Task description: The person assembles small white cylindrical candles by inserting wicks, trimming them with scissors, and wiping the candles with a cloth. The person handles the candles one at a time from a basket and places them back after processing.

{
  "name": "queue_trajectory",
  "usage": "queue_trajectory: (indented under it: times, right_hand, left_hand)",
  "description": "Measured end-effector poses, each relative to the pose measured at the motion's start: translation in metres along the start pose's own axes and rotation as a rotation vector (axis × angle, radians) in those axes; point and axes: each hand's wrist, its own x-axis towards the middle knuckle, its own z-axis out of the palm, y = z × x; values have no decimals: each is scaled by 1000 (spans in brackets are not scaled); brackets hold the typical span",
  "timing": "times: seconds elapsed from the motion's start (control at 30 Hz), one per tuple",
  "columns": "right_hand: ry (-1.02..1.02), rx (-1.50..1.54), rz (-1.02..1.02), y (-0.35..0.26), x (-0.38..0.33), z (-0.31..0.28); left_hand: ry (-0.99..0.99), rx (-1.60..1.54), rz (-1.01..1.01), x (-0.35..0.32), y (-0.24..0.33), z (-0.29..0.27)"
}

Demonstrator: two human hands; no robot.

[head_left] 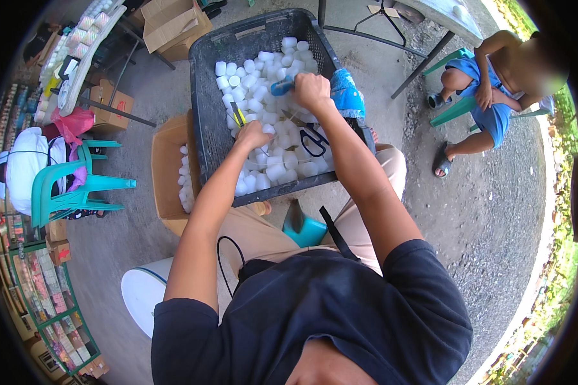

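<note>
A black plastic crate (205,96) in front of me is heaped with small white cylinders (276,172). My left hand (253,136) is low over the heap with its fingers pinched at one small white cylinder (268,129). A yellow-and-black tool (238,114) lies just beyond that hand. Higher up, my right hand (312,90) is closed around a blue object (281,86), whose kind I cannot make out. Scissors (313,142) with dark handles rest on the cylinders below my right forearm. A blue-and-white patterned packet or cloth (347,94) hangs at the crate's right rim.
A cardboard box (167,154) with more white cylinders stands left of the crate. Green plastic chairs (77,183) and a white round container (146,292) are on the left. Tables (112,32) (424,16) stand beyond. Another person (488,96) sits at the right.
</note>
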Motion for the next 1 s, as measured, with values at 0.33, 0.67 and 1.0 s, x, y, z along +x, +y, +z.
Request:
queue_trajectory:
  times: [0.33,0.67,1.0]
  right_hand:
    - [185,806,-439,-36,-34,-62]
    - [-81,1278,10,-38,-26,-52]
    - [382,731,-333,-51,-40,-61]
  left_hand:
    - [114,-1558,524,-26,30,-74]
    - [358,-1208,842,-36,43,-73]
    - [124,-1817,660,-33,50,-81]
